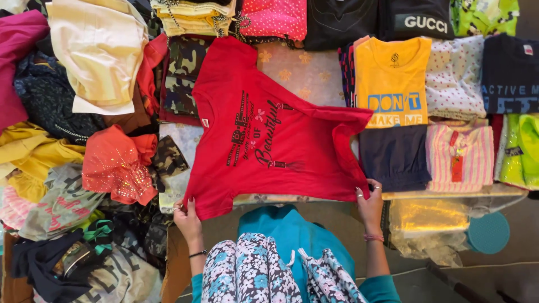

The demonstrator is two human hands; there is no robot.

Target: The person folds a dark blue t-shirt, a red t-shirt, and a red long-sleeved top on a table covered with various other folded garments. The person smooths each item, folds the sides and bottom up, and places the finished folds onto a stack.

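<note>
1. The left hand (188,220) pinches one sleeve edge of a red T-shirt (269,140), and the right hand (369,203) pinches its hem corner, holding the cloth flat for smoothing.
2. The shirt lies print-up on a floral sheet (303,73), between a loose heap (84,168) and folded stacks.
3. A small white neck label (205,123) shows at the collar; a red hang tag (457,163) rests on a striped pink garment (460,160); clear plastic bags (429,224) lie nearby.
</note>
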